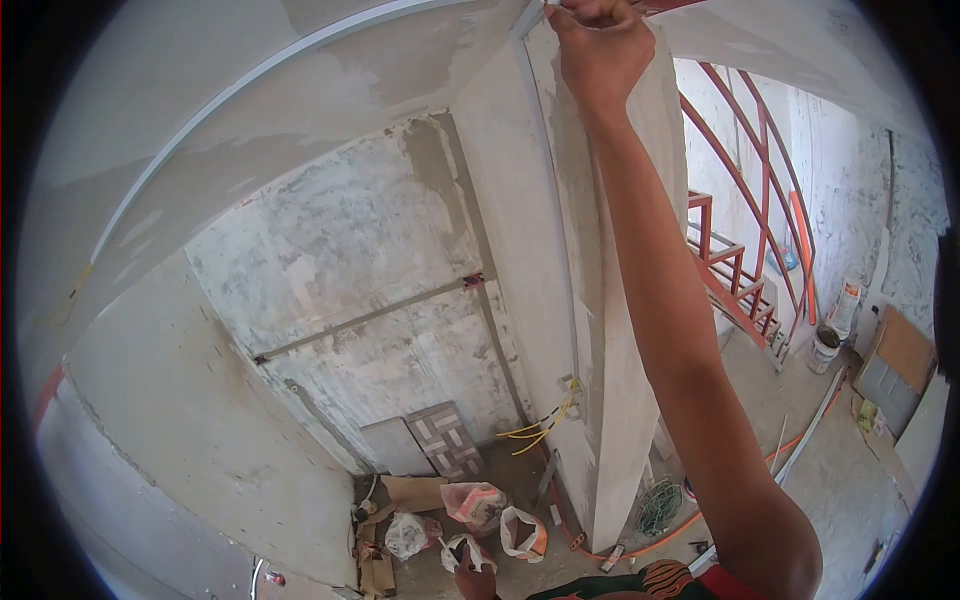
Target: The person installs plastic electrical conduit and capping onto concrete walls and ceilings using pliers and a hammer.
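My right hand (605, 50) is raised at the top of the view, against the upper end of a plastered column (625, 400). Its fingers are closed in a pinch; what they hold is cut off by the frame's edge. A pale corner strip (545, 130) runs down the column's edge just left of that hand. Low at the bottom edge is my left hand (475, 582), small and partly cut off, with its fingers curled. Something thin shows beside them, too small to name. Behind it on the floor stand open plastic bags (522, 533).
Yellow cables (540, 430) stick out from the column's lower part. Tile panels (445, 440) lean on the back wall. A red metal stair frame (735, 270) rises at right, near a bucket (824, 348). An orange hose (665, 537) and a green wire coil (658, 507) lie on the floor.
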{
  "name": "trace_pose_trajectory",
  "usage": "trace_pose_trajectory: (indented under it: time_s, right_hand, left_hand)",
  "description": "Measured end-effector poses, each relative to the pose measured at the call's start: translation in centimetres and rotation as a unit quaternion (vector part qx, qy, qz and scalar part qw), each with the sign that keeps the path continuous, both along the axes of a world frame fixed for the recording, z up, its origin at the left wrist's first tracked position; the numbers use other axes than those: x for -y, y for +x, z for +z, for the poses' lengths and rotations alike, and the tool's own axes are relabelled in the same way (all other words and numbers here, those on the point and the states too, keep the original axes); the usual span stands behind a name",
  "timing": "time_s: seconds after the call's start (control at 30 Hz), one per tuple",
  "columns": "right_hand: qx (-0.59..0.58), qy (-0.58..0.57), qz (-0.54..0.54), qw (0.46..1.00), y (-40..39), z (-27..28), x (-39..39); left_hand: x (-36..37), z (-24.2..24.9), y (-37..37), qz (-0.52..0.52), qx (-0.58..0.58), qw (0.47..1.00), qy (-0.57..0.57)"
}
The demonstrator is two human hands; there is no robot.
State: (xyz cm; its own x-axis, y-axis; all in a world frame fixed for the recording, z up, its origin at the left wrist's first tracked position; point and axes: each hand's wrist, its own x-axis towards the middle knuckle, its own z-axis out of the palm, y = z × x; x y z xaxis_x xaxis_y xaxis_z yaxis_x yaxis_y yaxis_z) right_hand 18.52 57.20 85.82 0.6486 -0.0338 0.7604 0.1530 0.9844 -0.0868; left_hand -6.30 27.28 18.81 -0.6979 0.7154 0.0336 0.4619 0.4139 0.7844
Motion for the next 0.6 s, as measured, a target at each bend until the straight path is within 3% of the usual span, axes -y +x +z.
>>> trace_pose_trajectory:
  time_s: [0.1,0.2,0.53,0.57,0.6]
  right_hand:
    - [0.005,0.006,-0.042,0.999,-0.2,-0.2,-0.2]
    - [0.024,0.072,-0.165,0.983,0.3,-0.3,-0.9]
    - [0.024,0.08,-0.167,0.982,0.5,-0.3,-0.7]
    - [0.02,0.073,-0.18,0.981,0.5,-0.3,-0.6]
    - [0.016,0.067,-0.192,0.979,0.5,-0.3,-0.6]
  left_hand:
    - [0.6,0.7,0.4,0.007,0.007,1.0,0.007]
    - [0.5,1.5,0.5,0.019,0.012,1.0,-0.018]
    - [0.8,0.1,-0.4,-0.023,-0.021,1.0,-0.001]
    - [0.1,-5.8,-1.9,-0.042,-0.05,0.998,0.021]
    - [0.2,-5.3,-1.8,-0.062,-0.05,0.997,0.019]
